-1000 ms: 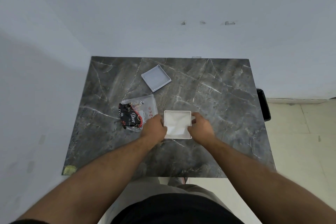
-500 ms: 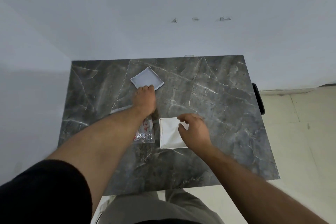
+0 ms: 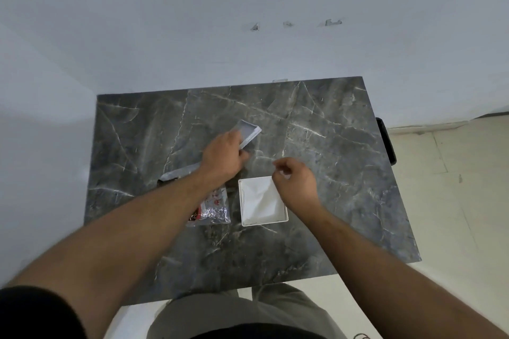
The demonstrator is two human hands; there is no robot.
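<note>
Grey lid (image 3: 250, 131) clamped, tilted, by left hand (image 3: 223, 158) fingers; right hand (image 3: 293, 181) loosely curled, empty, just above box (image 3: 264, 222); box not yet closed.

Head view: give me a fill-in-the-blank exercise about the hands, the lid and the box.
1. The plastic packet lies to the ____ of the white box.
2. The left hand grips the tilted grey ____.
3. The right hand hovers over the far right corner of the white ____.
Missing words: left; lid; box.
</note>
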